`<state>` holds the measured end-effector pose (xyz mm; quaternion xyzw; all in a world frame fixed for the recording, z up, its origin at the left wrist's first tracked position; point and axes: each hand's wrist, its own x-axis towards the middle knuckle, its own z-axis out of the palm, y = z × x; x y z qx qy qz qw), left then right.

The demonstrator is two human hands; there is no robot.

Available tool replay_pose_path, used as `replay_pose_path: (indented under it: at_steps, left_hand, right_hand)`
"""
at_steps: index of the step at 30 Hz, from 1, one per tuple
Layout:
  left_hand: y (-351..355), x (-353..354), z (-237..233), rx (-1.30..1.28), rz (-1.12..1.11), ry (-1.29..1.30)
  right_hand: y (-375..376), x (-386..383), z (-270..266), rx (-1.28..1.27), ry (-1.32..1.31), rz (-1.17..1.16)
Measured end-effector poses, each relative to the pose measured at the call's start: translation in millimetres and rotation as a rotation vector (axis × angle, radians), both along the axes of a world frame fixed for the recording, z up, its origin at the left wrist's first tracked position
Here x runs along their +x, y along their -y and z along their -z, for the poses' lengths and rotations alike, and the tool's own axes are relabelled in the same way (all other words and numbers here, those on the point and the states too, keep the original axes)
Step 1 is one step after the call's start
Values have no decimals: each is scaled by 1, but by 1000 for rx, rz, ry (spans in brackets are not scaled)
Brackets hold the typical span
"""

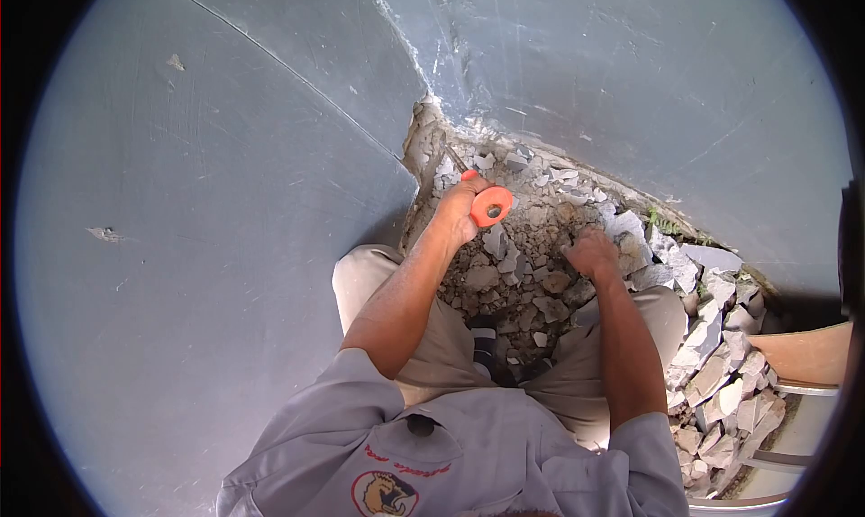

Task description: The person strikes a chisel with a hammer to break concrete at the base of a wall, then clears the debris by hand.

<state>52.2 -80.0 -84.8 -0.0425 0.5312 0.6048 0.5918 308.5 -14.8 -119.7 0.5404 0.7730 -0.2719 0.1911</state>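
Note:
My left hand is wrapped around a chisel with an orange hand guard. Its round metal head faces up toward me, and its thin shaft slants away to the upper left, against the broken edge of the wall. My right hand rests low in the rubble to the right, fingers curled down among the chunks. What lies under those fingertips, if anything, is hidden. Between my hands spreads broken rubble, a mix of crumbly brown bits and pale grey flakes.
Grey painted surfaces rise on the left and beyond the broken strip. A heap of larger broken slabs lies to my right, near a brown curved panel and pale rails. Small green plants grow along the far edge. My knees flank the rubble.

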Motion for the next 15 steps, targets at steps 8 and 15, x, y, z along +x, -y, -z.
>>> replay_pose_path:
  at_steps: [8,15]
  left_hand:
    - [0,0,-2,-7,11,-8]
    - [-1,-3,-6,-21,11,51]
  right_hand:
    - [4,-4,-8,42,55,-1]
    - [3,-2,-6,0,-3,16]
